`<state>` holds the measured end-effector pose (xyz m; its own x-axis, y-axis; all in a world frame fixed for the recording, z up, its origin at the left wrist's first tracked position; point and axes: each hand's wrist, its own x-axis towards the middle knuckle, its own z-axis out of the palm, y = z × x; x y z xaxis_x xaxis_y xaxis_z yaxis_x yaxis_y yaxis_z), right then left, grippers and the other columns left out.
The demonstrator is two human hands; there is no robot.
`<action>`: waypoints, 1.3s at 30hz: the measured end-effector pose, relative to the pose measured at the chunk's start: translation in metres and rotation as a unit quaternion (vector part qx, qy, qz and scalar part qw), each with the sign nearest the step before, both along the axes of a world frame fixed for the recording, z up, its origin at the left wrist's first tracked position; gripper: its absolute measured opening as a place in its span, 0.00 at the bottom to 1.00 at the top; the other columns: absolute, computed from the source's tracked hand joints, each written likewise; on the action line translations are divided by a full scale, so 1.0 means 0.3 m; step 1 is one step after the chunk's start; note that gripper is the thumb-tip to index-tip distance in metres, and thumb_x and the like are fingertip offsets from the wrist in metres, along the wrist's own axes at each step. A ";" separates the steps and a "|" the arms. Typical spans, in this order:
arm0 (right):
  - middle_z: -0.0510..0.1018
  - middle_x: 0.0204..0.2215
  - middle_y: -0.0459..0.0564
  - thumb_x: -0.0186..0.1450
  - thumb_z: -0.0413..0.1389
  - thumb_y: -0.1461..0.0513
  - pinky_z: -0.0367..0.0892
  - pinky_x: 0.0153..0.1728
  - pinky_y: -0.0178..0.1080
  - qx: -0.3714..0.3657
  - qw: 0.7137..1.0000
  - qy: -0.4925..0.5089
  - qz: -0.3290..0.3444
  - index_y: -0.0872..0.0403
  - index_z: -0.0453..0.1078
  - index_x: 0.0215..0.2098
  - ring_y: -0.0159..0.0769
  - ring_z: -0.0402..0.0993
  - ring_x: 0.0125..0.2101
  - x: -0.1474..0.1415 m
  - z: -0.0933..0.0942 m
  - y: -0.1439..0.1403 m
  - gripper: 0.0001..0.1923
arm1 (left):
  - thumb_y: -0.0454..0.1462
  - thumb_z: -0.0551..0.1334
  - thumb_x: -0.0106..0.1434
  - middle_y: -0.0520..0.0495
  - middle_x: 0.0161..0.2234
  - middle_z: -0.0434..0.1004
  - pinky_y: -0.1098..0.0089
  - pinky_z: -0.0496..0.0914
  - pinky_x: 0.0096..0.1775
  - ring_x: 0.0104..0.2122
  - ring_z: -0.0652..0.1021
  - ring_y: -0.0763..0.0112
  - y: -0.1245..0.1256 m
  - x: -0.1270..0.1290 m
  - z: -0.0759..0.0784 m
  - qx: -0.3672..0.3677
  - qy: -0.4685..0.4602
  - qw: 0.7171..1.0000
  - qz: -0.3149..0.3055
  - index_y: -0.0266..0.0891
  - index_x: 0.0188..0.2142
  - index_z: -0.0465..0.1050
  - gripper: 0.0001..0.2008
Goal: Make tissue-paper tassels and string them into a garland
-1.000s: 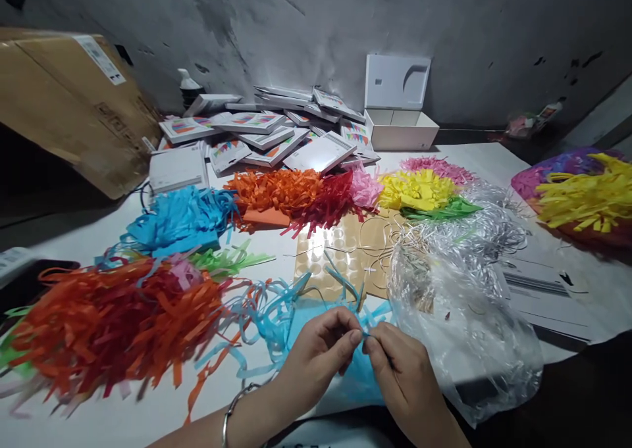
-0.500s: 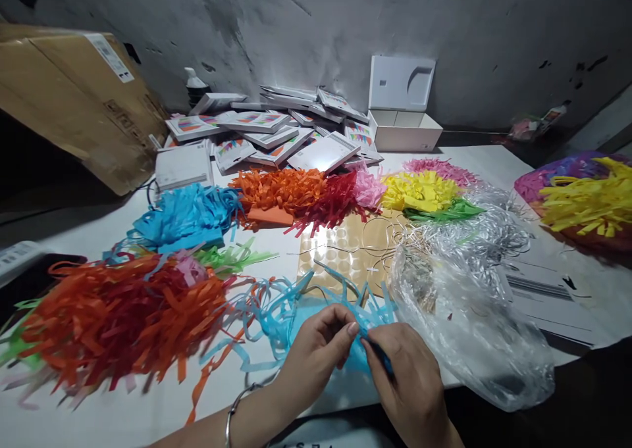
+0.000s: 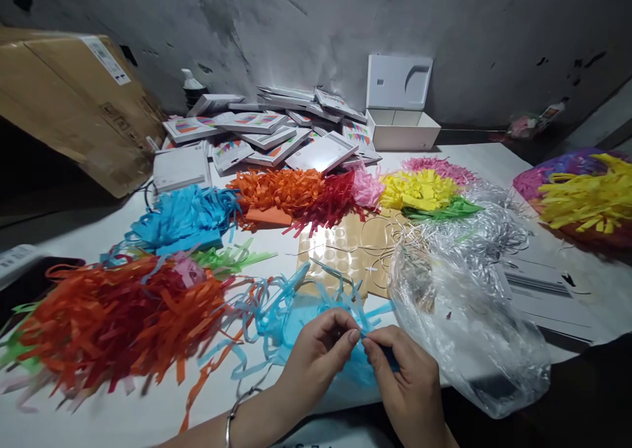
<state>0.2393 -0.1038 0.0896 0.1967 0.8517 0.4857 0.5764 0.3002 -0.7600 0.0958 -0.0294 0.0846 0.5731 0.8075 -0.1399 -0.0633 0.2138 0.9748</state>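
Observation:
At the table's front edge, a light-blue tissue paper tassel (image 3: 296, 316) with cut fringe spreads out behind and beneath both hands. My left hand (image 3: 323, 349) pinches part of the blue paper between thumb and forefinger. Right beside it, my right hand (image 3: 405, 369) is closed, thumb and forefinger pinching the same blue paper so that the fingertips of both hands nearly meet. Some of the blue paper is hidden by the hands. Left of the tassel lies a big heap of orange and red fringed tassels (image 3: 123, 323), with a few strands reaching toward the blue one.
Blue tassels (image 3: 182, 218), orange tassels (image 3: 276, 191) and yellow tassels (image 3: 419, 188) line the middle. A clear plastic bag (image 3: 474, 336) lies right, near silver strands (image 3: 488, 224). Flat printed boxes (image 3: 320, 152) pile up behind; a cardboard box (image 3: 74, 106) stands left, an open white box (image 3: 405, 132) at the back.
The right hand's fingertips have come closer to the left hand's and now pinch at nearly the same spot. The blue fringe has shifted slightly. The surroundings are unchanged.

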 end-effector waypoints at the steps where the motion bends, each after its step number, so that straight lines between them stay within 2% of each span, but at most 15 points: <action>1: 0.76 0.25 0.42 0.69 0.54 0.67 0.69 0.28 0.30 0.006 1.000 -0.007 0.003 0.52 0.71 0.35 0.30 0.75 0.26 -0.002 -0.001 0.000 0.07 | 0.53 0.65 0.62 0.54 0.24 0.65 0.75 0.61 0.25 0.21 0.65 0.77 -0.001 -0.002 -0.003 0.009 0.003 1.000 -0.001 0.36 0.31 0.71 0.21; 6: 0.78 0.28 0.45 0.70 0.53 0.68 0.70 0.31 0.31 0.000 1.000 -0.026 0.002 0.52 0.71 0.39 0.31 0.77 0.29 -0.004 -0.005 0.001 0.07 | 0.49 0.64 0.65 0.52 0.27 0.67 0.75 0.64 0.25 0.23 0.67 0.77 -0.009 -0.010 -0.016 0.052 0.008 0.999 0.005 0.37 0.32 0.72 0.17; 10: 0.76 0.26 0.45 0.70 0.51 0.68 0.68 0.28 0.32 0.012 0.997 -0.066 0.027 0.52 0.70 0.37 0.32 0.74 0.26 -0.006 -0.013 -0.001 0.08 | 0.48 0.63 0.66 0.51 0.29 0.68 0.76 0.65 0.24 0.23 0.68 0.76 -0.006 -0.015 -0.026 0.073 0.002 0.997 0.002 0.37 0.32 0.72 0.16; 13: 0.75 0.25 0.44 0.71 0.50 0.69 0.67 0.27 0.31 0.010 0.998 -0.058 0.023 0.52 0.69 0.36 0.31 0.74 0.26 -0.011 -0.019 -0.001 0.09 | 0.46 0.62 0.67 0.50 0.29 0.69 0.76 0.65 0.25 0.24 0.69 0.76 0.005 -0.024 -0.027 0.096 0.011 0.995 -0.026 0.37 0.32 0.72 0.15; 17: 0.77 0.29 0.45 0.71 0.50 0.68 0.68 0.30 0.31 -0.018 0.999 -0.037 0.036 0.52 0.69 0.40 0.32 0.75 0.29 -0.013 -0.028 -0.001 0.08 | 0.44 0.61 0.69 0.50 0.28 0.69 0.75 0.65 0.27 0.24 0.69 0.75 0.012 -0.040 -0.025 0.135 0.023 0.990 -0.018 0.38 0.32 0.72 0.13; 20: 0.76 0.29 0.46 0.72 0.49 0.69 0.68 0.30 0.32 -0.010 0.998 -0.059 0.035 0.52 0.69 0.40 0.32 0.74 0.29 -0.010 -0.030 -0.002 0.09 | 0.43 0.60 0.69 0.50 0.28 0.69 0.75 0.66 0.27 0.25 0.70 0.74 0.012 -0.049 -0.022 0.159 0.035 0.986 -0.021 0.38 0.32 0.72 0.12; 23: 0.74 0.27 0.45 0.72 0.48 0.68 0.67 0.29 0.32 -0.015 0.996 -0.067 0.060 0.52 0.68 0.37 0.32 0.73 0.28 -0.007 -0.028 -0.003 0.09 | 0.42 0.59 0.70 0.49 0.28 0.71 0.75 0.66 0.28 0.27 0.71 0.72 0.014 -0.054 -0.015 0.186 0.051 0.980 -0.039 0.38 0.32 0.72 0.12; 28: 0.75 0.27 0.46 0.71 0.48 0.68 0.67 0.29 0.33 -0.027 0.997 -0.069 0.038 0.52 0.68 0.36 0.33 0.73 0.28 -0.003 -0.016 -0.001 0.10 | 0.42 0.60 0.69 0.46 0.30 0.73 0.74 0.68 0.28 0.29 0.73 0.70 0.019 -0.061 -0.005 0.198 0.072 0.977 -0.044 0.38 0.33 0.74 0.11; 31: 0.76 0.26 0.44 0.71 0.49 0.67 0.67 0.28 0.31 -0.044 0.996 -0.034 0.074 0.52 0.69 0.35 0.32 0.74 0.28 -0.005 -0.010 0.001 0.10 | 0.41 0.61 0.68 0.47 0.29 0.75 0.74 0.68 0.27 0.27 0.73 0.71 0.023 -0.067 0.001 0.196 0.074 0.977 -0.048 0.38 0.33 0.76 0.10; 35: 0.77 0.27 0.45 0.72 0.49 0.67 0.68 0.28 0.32 -0.038 0.998 -0.024 0.053 0.52 0.70 0.37 0.32 0.75 0.29 -0.011 -0.021 0.002 0.09 | 0.40 0.60 0.68 0.47 0.29 0.75 0.75 0.69 0.25 0.23 0.73 0.73 0.030 -0.074 0.025 0.177 0.085 0.979 -0.048 0.38 0.34 0.77 0.10; 39: 0.77 0.28 0.45 0.72 0.49 0.67 0.69 0.29 0.33 -0.038 0.997 -0.035 0.056 0.52 0.69 0.37 0.33 0.75 0.29 -0.015 -0.033 -0.004 0.09 | 0.36 0.59 0.68 0.47 0.27 0.77 0.73 0.68 0.29 0.26 0.75 0.71 0.038 -0.079 0.052 0.267 0.128 0.954 -0.056 0.38 0.31 0.77 0.10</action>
